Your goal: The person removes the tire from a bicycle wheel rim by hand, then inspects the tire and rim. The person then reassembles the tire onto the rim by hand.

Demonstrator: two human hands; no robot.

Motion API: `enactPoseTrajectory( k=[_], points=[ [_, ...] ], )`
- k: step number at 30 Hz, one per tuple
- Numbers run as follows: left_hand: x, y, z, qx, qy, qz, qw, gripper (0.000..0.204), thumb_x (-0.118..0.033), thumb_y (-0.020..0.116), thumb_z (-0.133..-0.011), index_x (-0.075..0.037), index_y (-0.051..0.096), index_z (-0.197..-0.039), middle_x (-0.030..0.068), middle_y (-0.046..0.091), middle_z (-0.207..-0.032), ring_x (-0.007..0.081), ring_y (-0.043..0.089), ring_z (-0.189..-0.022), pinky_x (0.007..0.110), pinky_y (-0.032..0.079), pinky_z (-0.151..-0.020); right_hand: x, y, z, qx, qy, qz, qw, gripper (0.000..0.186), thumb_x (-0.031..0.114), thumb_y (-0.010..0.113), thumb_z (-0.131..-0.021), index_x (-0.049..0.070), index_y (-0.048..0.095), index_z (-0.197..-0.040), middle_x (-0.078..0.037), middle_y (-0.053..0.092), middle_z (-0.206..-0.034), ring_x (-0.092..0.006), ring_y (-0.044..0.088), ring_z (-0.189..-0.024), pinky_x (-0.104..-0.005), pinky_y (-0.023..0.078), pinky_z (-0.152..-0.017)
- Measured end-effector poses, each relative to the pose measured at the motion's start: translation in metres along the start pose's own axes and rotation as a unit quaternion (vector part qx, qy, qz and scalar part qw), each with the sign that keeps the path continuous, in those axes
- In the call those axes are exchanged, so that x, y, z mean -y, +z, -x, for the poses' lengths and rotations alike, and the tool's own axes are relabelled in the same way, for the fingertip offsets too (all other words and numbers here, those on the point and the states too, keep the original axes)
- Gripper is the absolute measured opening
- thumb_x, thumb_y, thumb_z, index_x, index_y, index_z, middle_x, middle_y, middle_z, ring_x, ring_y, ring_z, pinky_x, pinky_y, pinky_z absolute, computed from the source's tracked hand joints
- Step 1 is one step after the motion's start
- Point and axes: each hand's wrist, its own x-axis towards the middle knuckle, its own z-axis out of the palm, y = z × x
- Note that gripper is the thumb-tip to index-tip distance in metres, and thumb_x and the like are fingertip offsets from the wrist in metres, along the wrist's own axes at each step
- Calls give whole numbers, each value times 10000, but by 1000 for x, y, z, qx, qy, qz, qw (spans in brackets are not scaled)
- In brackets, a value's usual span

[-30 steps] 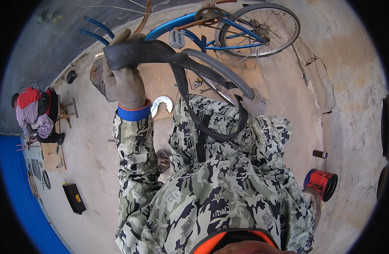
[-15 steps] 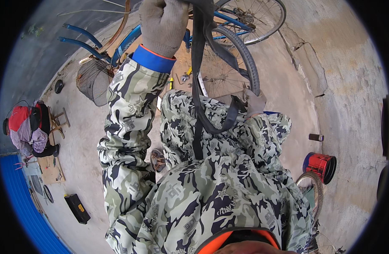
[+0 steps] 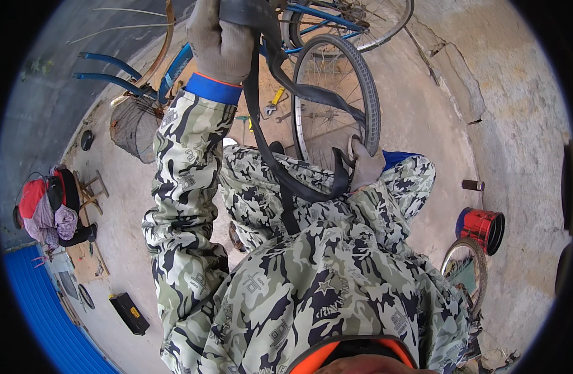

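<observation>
Left hand [image 3: 219, 45] has the inner tube [image 3: 308, 93] gripped up top, its loop drooping beside the right hand [image 3: 367, 167]; can't tell if those fingers clamp the wheel [image 3: 372, 93]. Lettering's printed on the jacket [image 3: 327, 268].

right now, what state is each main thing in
Black rubber inner tube, limp, apparently deflated
Dark-tyred spoked wheel, on edge
Blue metal bicycle fork, without wheel
Red cylindrical bucket, open-topped
Yellow-handled metal wrench, lying down
Grey-gloved left hand, gripping tube
Grey-gloved right hand, grip unclear
</observation>
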Motion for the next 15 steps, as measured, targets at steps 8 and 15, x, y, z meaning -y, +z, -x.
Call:
enactPoseTrajectory(
  k=[8, 15],
  points=[
    [17, 50, -80, 47, 312, -169, 934, 356, -48, 644, -999, 11, 697, -1345, 263, 700, -1279, 457, 695, -1192, 462, 575, -1041, -10, 14, -1, -24, 108, -109, 988, 362, 247, 939, -890, 35, 714, -1079, -46, 672, -861, -190, 606, -656, -379, 483, -579],
    [-6, 24, -26, 235, 226, -267, 907, 392, -90, 717, -953, -16, 673, -1335, 230, 651, -1289, 472, 608, -1290, 548, 511, -1114, -46, -36, 51, 179, -41, 54, 982, 764, 215, 891, -913, 65, 511, -1559, -150, 738, -1063, -319, 749, -929, -421, 603, -793]
  ],
)
